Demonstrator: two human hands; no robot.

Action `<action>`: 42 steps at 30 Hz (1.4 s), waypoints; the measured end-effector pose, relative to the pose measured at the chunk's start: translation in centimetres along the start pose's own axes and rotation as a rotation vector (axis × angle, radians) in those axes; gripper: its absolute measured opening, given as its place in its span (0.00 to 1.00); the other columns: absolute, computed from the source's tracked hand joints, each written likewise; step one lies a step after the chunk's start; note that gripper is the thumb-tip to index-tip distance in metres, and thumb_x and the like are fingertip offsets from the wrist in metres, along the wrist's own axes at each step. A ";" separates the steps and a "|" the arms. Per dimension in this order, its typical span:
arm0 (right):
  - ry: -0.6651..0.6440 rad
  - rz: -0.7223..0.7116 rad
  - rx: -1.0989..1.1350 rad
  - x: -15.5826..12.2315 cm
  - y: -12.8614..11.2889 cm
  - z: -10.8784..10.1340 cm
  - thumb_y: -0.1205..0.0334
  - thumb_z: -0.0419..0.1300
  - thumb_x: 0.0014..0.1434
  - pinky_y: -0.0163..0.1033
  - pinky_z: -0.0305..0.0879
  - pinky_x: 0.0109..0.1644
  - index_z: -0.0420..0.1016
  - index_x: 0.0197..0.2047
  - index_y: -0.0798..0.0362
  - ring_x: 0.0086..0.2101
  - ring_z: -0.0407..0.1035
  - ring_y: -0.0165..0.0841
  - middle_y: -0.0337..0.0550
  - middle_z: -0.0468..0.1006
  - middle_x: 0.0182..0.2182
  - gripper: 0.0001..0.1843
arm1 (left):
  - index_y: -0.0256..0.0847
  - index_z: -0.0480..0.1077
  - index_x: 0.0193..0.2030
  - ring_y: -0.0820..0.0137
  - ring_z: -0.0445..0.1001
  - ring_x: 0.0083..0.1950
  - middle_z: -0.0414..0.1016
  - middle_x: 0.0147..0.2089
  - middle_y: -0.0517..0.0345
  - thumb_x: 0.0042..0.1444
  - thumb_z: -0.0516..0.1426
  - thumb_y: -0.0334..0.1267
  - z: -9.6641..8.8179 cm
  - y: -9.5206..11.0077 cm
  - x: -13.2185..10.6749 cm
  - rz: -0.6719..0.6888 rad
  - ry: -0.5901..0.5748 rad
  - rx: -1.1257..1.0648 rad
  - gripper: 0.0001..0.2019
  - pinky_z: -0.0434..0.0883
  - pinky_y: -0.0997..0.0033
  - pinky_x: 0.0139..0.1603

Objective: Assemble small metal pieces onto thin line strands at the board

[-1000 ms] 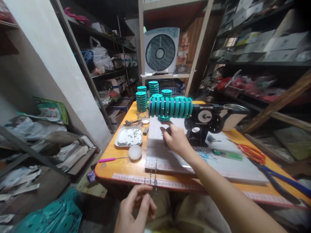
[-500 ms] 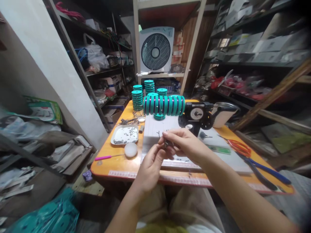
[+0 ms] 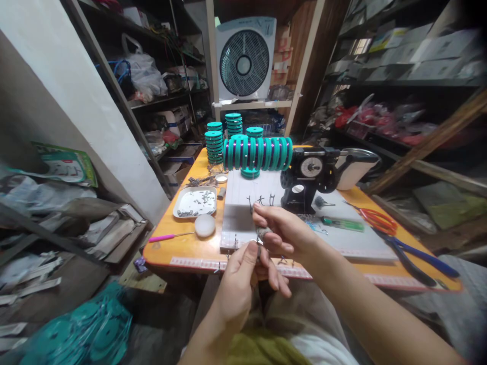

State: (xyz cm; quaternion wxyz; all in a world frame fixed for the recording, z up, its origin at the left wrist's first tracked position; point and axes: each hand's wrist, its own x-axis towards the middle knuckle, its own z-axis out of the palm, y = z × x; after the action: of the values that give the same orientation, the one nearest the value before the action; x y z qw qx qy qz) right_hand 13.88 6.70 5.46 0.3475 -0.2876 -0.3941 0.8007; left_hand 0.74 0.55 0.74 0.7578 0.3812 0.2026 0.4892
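My left hand (image 3: 239, 284) and my right hand (image 3: 279, 230) meet over the near edge of the orange table (image 3: 182, 251), above my lap. Together they pinch a small grey metal piece (image 3: 262, 235) with a thin wire end; its exact shape is too small to tell. Just beyond the hands lies a white board (image 3: 243, 213) with a few small dark hooks (image 3: 261, 200) standing on it. Behind that, a row of teal spools (image 3: 257, 153) sits on the shaft of a black winding machine (image 3: 310, 177).
A white tray of small metal parts (image 3: 196, 203), a white round puck (image 3: 204, 225) and a pink-handled tool (image 3: 167, 236) lie at the left. Orange scissors (image 3: 376, 219), blue pliers (image 3: 418, 258) and a green tool (image 3: 342, 223) lie at the right. Teal spool stacks (image 3: 213, 146), fan (image 3: 243, 58), cluttered shelves around.
My right hand left the board, my left hand rose from my lap, and they joined on the small metal piece. Both then dropped toward the table's near edge.
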 end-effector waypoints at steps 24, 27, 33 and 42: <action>0.130 -0.079 -0.045 0.3 0.9 -1.3 0.48 0.59 0.60 0.21 0.38 0.10 0.62 0.26 0.53 0.08 0.44 0.18 0.29 0.59 0.09 0.20 | 0.36 0.63 0.32 0.66 0.78 0.20 0.76 0.17 0.52 0.69 0.41 0.44 -1.9 -3.2 -7.0 -0.340 0.005 -0.315 0.20 0.77 0.66 0.30; 0.140 -0.085 -0.043 0.3 0.9 -1.2 0.48 0.58 0.61 0.21 0.39 0.10 0.63 0.26 0.53 0.08 0.44 0.18 0.29 0.59 0.09 0.20 | 0.36 0.63 0.32 0.66 0.78 0.20 0.76 0.17 0.52 0.69 0.41 0.44 -2.1 -3.4 -7.2 -0.342 -0.005 -0.321 0.20 0.77 0.66 0.30; 0.140 -0.084 -0.053 0.2 0.9 -1.0 0.49 0.57 0.62 0.21 0.40 0.10 0.63 0.26 0.54 0.09 0.43 0.17 0.29 0.59 0.10 0.20 | 0.36 0.63 0.31 0.66 0.78 0.20 0.76 0.17 0.52 0.69 0.41 0.43 -2.2 -3.5 -7.5 -0.344 0.001 -0.317 0.20 0.77 0.65 0.29; 0.131 -0.095 -0.079 0.0 0.7 -0.9 0.48 0.58 0.61 0.22 0.38 0.11 0.65 0.26 0.54 0.09 0.43 0.18 0.30 0.60 0.10 0.20 | 0.37 0.63 0.31 0.66 0.77 0.19 0.75 0.16 0.54 0.69 0.41 0.45 -2.0 -3.4 -7.6 -0.357 0.002 -0.320 0.20 0.76 0.64 0.29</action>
State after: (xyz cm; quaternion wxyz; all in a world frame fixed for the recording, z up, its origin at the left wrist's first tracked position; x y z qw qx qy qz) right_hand 14.30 6.71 4.42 0.3983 -0.3339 -0.4150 0.7468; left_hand -1.93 -6.26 -3.68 0.8829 0.2140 0.1875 0.3735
